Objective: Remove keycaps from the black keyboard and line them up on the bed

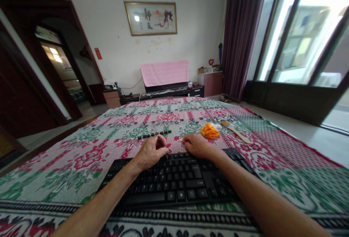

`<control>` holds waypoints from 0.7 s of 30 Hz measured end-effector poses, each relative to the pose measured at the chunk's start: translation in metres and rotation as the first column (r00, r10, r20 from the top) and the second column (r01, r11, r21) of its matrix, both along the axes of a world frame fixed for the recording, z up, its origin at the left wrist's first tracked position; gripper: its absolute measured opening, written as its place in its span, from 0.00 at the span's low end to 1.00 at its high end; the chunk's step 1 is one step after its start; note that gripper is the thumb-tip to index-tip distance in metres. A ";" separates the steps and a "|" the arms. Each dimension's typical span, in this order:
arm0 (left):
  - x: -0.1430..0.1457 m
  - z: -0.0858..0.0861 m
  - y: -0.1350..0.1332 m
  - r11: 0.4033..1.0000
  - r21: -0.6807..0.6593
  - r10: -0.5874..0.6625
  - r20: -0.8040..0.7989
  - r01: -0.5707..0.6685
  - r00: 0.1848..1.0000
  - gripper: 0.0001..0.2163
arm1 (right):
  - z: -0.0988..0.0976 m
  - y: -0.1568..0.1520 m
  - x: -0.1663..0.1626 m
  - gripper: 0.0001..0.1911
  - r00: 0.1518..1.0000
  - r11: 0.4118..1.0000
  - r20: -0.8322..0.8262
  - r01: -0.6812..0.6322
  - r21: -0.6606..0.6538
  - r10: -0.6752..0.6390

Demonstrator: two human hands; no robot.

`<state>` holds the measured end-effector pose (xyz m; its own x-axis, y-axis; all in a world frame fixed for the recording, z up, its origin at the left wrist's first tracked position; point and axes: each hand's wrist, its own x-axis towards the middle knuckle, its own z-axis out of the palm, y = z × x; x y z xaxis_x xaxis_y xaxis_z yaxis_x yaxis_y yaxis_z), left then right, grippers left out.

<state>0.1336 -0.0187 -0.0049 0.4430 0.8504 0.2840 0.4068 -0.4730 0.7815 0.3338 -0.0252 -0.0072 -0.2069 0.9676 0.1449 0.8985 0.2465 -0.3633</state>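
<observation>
Our left hand (151, 152) pinches a slim dark tool (160, 141); our right hand (197, 145), fingers curled, grip unclear, seemingly steadies the computer keyboard (176, 185).

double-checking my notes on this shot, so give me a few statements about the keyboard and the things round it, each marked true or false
1. The keyboard lies on the patterned cloth. True.
2. The right hand holds the brush. False: the brush lies on the cloth.
3. The left hand grips a slim dark object. True.
4. The orange bundle sits on the keyboard. False: it lies beyond it.
</observation>
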 end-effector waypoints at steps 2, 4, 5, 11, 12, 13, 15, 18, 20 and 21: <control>0.001 -0.001 0.001 0.999 -0.043 -0.003 0.035 0.005 0.999 0.04 | -0.001 0.001 0.001 0.15 1.000 1.000 -0.008 -0.004 0.000 0.004; 0.001 -0.002 0.001 0.997 -0.079 -0.004 0.073 0.010 0.997 0.04 | -0.002 0.001 0.001 0.15 1.000 1.000 -0.008 -0.008 0.002 0.008; 0.001 -0.003 0.001 0.996 -0.089 -0.004 0.089 0.012 0.996 0.05 | -0.002 0.001 0.001 0.15 1.000 1.000 -0.005 -0.008 0.006 0.008; -0.002 0.001 -0.001 0.994 -0.108 0.006 0.138 0.009 0.990 0.06 | 0.000 0.001 0.001 0.14 1.000 1.000 -0.003 -0.021 0.021 0.021; -0.004 0.002 0.000 0.995 -0.097 0.019 0.148 -0.004 0.989 0.06 | 0.001 0.000 0.001 0.14 1.000 0.999 -0.005 -0.024 0.024 0.024; -0.005 0.003 0.000 0.997 -0.076 0.033 0.153 -0.021 0.988 0.06 | 0.002 -0.001 0.001 0.13 1.000 0.999 -0.009 -0.025 0.027 0.025; -0.008 0.003 0.001 0.998 -0.030 0.051 0.140 -0.047 0.989 0.07 | 0.004 -0.003 0.000 0.13 0.998 0.999 -0.039 -0.037 0.034 0.039; -0.010 0.004 0.001 0.998 0.012 0.056 0.103 -0.057 0.993 0.07 | 0.007 -0.007 -0.005 0.12 0.982 0.987 -0.121 -0.140 0.074 0.148; -0.010 0.004 0.001 0.997 0.040 0.055 0.090 -0.059 0.994 0.06 | 0.009 -0.011 -0.011 0.12 0.959 0.967 -0.148 -0.227 0.115 0.242; -0.010 0.004 0.000 0.997 0.053 0.054 0.084 -0.058 0.995 0.06 | 0.010 -0.013 -0.014 0.12 0.948 0.956 -0.152 -0.261 0.130 0.279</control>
<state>0.1239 -0.0185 -0.0011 0.3683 0.8550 0.3651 0.3691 -0.4949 0.7866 0.3196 -0.0379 0.0030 -0.4225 0.8555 0.2993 0.7216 0.5173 -0.4601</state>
